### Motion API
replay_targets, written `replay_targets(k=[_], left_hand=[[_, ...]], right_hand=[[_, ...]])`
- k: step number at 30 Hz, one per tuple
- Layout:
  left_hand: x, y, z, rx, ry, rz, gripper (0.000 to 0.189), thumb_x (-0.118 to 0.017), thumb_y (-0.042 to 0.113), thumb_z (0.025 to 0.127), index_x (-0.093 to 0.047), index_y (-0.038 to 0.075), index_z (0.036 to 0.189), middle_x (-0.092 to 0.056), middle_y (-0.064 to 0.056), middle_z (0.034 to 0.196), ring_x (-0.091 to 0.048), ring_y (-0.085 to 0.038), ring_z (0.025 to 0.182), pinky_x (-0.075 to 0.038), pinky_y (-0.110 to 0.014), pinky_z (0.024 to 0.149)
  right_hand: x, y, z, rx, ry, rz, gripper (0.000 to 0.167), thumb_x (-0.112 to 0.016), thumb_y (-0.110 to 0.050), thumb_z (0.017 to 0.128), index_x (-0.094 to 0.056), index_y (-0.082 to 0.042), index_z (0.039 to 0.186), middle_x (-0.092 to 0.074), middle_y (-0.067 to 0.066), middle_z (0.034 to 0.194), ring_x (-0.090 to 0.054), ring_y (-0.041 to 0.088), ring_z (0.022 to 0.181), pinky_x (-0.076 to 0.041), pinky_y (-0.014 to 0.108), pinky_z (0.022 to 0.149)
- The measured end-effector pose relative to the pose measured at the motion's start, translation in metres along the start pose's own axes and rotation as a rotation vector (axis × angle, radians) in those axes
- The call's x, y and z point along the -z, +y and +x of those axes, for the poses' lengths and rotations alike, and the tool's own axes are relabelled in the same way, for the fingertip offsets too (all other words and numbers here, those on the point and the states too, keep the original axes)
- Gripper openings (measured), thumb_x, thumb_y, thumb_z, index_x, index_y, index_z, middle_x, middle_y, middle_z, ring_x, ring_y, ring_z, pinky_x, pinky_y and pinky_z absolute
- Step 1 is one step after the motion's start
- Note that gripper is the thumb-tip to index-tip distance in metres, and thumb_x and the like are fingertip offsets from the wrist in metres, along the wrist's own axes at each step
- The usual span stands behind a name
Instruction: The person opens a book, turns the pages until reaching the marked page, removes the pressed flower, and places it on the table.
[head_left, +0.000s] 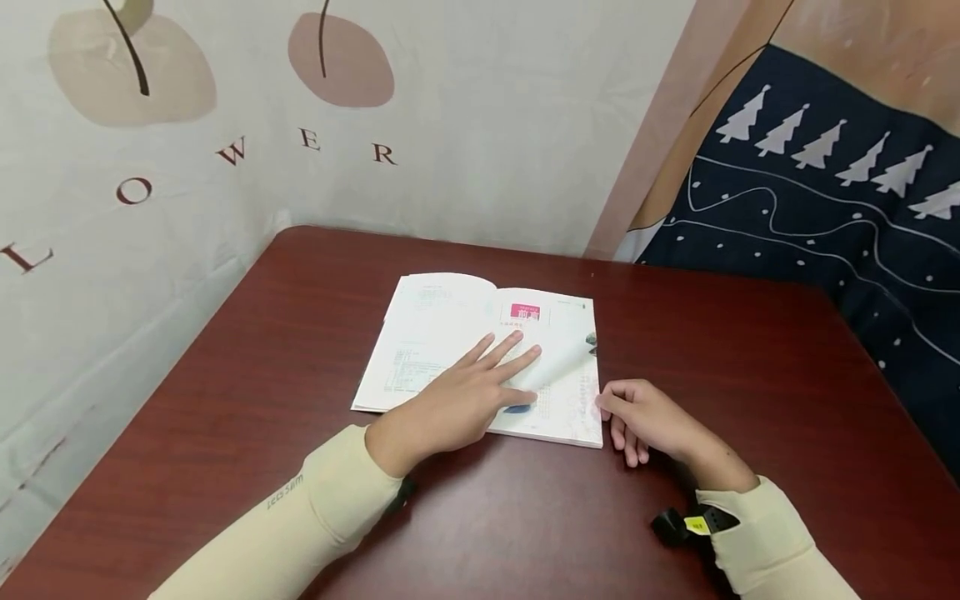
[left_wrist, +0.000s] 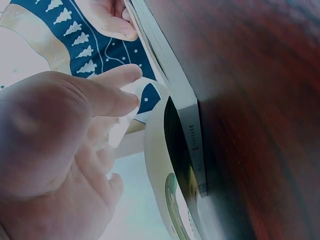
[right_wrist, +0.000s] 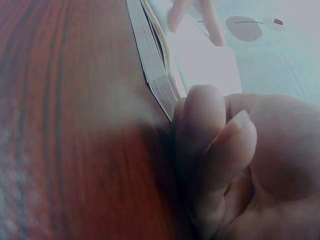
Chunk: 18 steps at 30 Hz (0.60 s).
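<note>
An open book (head_left: pixel 442 312) lies on the table, its right page carrying a pink printed block near the top. My left hand (head_left: pixel 465 396) rests across the middle of the book, fingers spread and straight over the right page. Beside those fingertips a pale band of curled paper (head_left: pixel 558 367) slants toward the right edge, with dark printed spots at its end. At the book's right edge my right hand (head_left: pixel 648 417) has its thumb and forefinger at the page edges, the other fingers curled below. In the right wrist view the page block (right_wrist: pixel 155 60) meets those curled fingers.
The dark red wooden table (head_left: pixel 510 517) reaches around the book on all sides. A pale printed cloth (head_left: pixel 487 167) hangs behind it, and a navy cloth with white trees (head_left: pixel 810 200) hangs at the right. A black wrist device (head_left: pixel 675 527) sits below the right hand.
</note>
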<state>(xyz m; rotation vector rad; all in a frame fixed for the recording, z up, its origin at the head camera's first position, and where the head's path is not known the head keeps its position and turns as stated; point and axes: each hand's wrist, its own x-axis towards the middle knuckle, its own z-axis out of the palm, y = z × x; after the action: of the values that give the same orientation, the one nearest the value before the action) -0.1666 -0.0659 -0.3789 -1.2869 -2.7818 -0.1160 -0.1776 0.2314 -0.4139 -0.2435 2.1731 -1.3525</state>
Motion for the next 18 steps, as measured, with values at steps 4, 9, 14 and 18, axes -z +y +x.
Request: replay_targets(k=[4,9,14,18], left_hand=[[-0.0034,0.0000,0.0008,0.008,-0.011,-0.016,0.050,-0.057,-0.001,0.092,-0.068,0.028,0.130,-0.033,-0.005,0.163,-0.018,-0.029,0.155,-0.014,-0.048,0.127],[-0.0035,-0.0004,-0.0001,0.007,-0.020,-0.033,0.048,-0.053,-0.001,0.093,-0.068,0.026,0.130,-0.034,-0.006,0.162,-0.021,-0.030,0.155,-0.015,-0.049,0.126],[-0.0031,-0.0014,0.0002,0.007,0.001,-0.014,0.044,-0.053,0.003,0.095,-0.067,0.025,0.131,-0.035,-0.006,0.162,-0.022,-0.029,0.155,-0.016,-0.049,0.126],[-0.0031,-0.0013,-0.0007,0.011,-0.002,-0.016,0.043,-0.054,0.005,0.096,-0.066,0.023,0.133,-0.035,-0.006,0.162,-0.022,-0.029,0.155,-0.017,-0.050,0.126]], right_hand=[[-0.0005,0.0033,0.0002,0.001,0.012,0.003,0.027,-0.045,-0.017,0.104,-0.051,0.005,0.090,-0.057,0.008,0.057,-0.056,0.016,0.036,-0.044,0.028,0.035],[-0.0006,0.0035,0.0001,-0.004,-0.011,0.008,0.028,-0.045,-0.017,0.104,-0.051,0.007,0.091,-0.057,0.007,0.057,-0.056,0.015,0.036,-0.045,0.028,0.034],[0.0002,0.0023,0.0011,0.000,0.010,0.008,0.027,-0.045,-0.017,0.104,-0.051,0.005,0.090,-0.057,0.008,0.057,-0.056,0.015,0.036,-0.044,0.028,0.035],[-0.0005,0.0029,0.0011,0.002,-0.002,0.009,0.027,-0.044,-0.017,0.104,-0.052,0.004,0.091,-0.058,0.007,0.058,-0.056,0.015,0.036,-0.045,0.028,0.035]])
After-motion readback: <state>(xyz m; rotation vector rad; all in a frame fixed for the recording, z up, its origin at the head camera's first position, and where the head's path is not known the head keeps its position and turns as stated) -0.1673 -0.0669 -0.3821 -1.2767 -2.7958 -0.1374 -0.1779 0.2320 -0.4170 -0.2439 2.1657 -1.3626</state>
